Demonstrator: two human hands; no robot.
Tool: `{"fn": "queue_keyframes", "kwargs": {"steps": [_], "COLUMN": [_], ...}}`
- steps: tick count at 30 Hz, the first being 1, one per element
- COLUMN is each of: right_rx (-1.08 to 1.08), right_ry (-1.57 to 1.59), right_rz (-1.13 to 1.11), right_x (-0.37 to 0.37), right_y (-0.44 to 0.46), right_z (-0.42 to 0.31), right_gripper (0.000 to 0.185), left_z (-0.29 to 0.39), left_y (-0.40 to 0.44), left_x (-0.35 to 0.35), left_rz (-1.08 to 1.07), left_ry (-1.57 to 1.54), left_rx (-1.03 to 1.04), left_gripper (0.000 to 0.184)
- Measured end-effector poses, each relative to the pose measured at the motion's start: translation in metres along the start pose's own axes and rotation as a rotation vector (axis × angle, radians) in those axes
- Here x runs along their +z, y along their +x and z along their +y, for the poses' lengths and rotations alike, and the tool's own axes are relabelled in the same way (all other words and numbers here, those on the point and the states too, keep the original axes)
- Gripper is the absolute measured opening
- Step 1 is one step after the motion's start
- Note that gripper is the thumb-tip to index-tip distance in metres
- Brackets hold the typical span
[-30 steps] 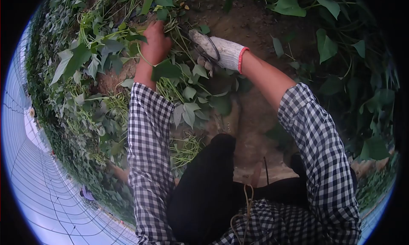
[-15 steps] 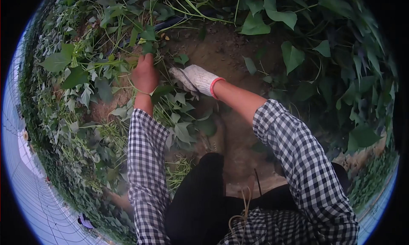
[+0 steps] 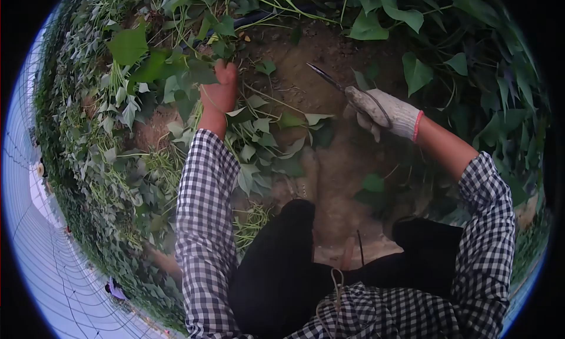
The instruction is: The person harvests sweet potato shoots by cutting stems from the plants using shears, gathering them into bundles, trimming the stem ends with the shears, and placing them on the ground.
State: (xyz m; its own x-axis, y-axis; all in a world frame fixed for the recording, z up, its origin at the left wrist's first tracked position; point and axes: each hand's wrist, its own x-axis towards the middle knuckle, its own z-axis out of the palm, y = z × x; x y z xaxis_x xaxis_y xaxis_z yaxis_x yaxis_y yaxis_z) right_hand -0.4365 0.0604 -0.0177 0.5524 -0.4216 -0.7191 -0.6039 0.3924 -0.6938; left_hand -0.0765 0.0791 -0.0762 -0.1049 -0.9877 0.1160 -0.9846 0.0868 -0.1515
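My bare left hand [image 3: 219,91] is closed among the leafy vines at the upper left, with stems and broad green leaves [image 3: 129,45] beside it. Its fingertips are partly hidden by foliage, but stems run into its grip. In a white glove with a red cuff, my right hand [image 3: 375,110] is wrapped round a pair of scissors [image 3: 323,75]. Their dark, narrow blades point up and left over bare soil, apart from the vines, and look closed. A dark handle loop shows against the glove.
Dense vines cover the ground on the left and hang at the upper right [image 3: 417,74]. A dark hose [image 3: 250,20] crosses the top. Brown soil [image 3: 338,186] lies between my legs. Far off at the lower left is another person [image 3: 115,289].
My right hand has moved right with the scissors, away from my left hand and the vines, and the blades now show. My left hand has shifted slightly right, with leaves moving around it.
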Motion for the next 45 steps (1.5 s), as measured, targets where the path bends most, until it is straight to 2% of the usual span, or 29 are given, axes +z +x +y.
{"fn": "queue_keyframes", "kwargs": {"steps": [1,7,10,13,14,15,16,20,22,23,24,26,28,31,32,34,36,38,40,45], "right_rx": [0.027,0.01,-0.032,-0.029,-0.026,0.017,-0.012,-0.171,-0.268,-0.317,-0.264,-0.237,-0.172,-0.216,-0.285,-0.392,-0.317,-0.203,-0.239,-0.303], "right_ry": [0.017,0.079,0.095,0.172,0.197,0.329,0.308,0.348,0.185,0.109,0.132,0.012,-0.111,0.135,0.157,0.2,0.233,0.316,0.298,0.228], "right_rz": [0.026,0.014,0.013,0.063,0.072,0.106,0.126,0.157,0.152,0.14,0.127,0.136,0.173,0.154,0.228,0.383,0.423,0.408,0.395,0.516], "right_x": [0.002,0.001,-0.005,-0.014,-0.018,-0.023,-0.029,-0.06,-0.076,-0.082,-0.089,-0.1,-0.101,-0.115,-0.112,-0.115,-0.124,-0.133,-0.128,-0.121], "right_y": [-0.006,-0.004,-0.001,0.003,0.007,0.011,0.009,0.006,-0.017,-0.027,-0.031,-0.037,-0.047,-0.043,-0.026,-0.026,-0.028,-0.032,-0.032,-0.027], "right_z": [0.004,0.016,0.018,0.018,0.018,0.017,0.013,0.019,0.018,0.018,0.021,0.032,0.036,0.064,0.072,0.074,0.071,0.067,0.068,0.08], "right_gripper": [0.083,0.083,0.084,0.085,0.084,0.071,0.071,0.071,0.072,0.072,0.071,0.07,0.066,0.063,0.063,0.064,0.067,0.071,0.072,0.073], "left_z": [-0.006,-0.007,-0.008,-0.022,-0.018,-0.009,-0.002,0.009,0.01,0.014,0.02,0.039,0.058,0.111,0.126,0.156,0.189,0.216,0.23,0.252], "left_y": [-0.001,-0.003,-0.001,-0.002,-0.004,-0.005,-0.008,-0.034,-0.049,-0.058,-0.066,-0.07,-0.061,-0.025,-0.015,0.009,0.037,0.068,0.092,0.121], "left_x": [0.01,0.001,-0.009,0.0,-0.006,-0.022,-0.04,-0.111,-0.137,-0.155,-0.174,-0.207,-0.239,-0.26,-0.236,-0.197,-0.153,-0.116,-0.065,-0.015], "left_rz": [0.071,0.037,-0.102,-0.074,-0.034,0.0,0.033,0.211,0.222,0.012,-0.206,-0.286,-0.446,-0.622,-0.618,-0.657,-0.657,-0.548,-0.256,-0.166], "left_ry": [0.118,0.078,0.075,0.061,0.083,0.08,0.08,0.031,-0.17,-0.463,-0.748,-0.991,-1.069,-1.239,-1.134,-0.955,-0.629,-0.399,-0.37,-0.276], "left_rx": [0.052,-0.009,-0.088,-0.049,-0.081,-0.101,-0.12,0.052,0.154,-0.008,-0.173,-0.139,0.045,0.25,0.464,0.644,0.653,0.676,0.67,0.569], "left_gripper": [0.01,0.013,0.018,0.018,0.015,0.012,0.01,0.023,0.023,0.022,0.021,0.02,0.022,0.024,0.021,0.021,0.02,0.015,0.016,0.018]}}
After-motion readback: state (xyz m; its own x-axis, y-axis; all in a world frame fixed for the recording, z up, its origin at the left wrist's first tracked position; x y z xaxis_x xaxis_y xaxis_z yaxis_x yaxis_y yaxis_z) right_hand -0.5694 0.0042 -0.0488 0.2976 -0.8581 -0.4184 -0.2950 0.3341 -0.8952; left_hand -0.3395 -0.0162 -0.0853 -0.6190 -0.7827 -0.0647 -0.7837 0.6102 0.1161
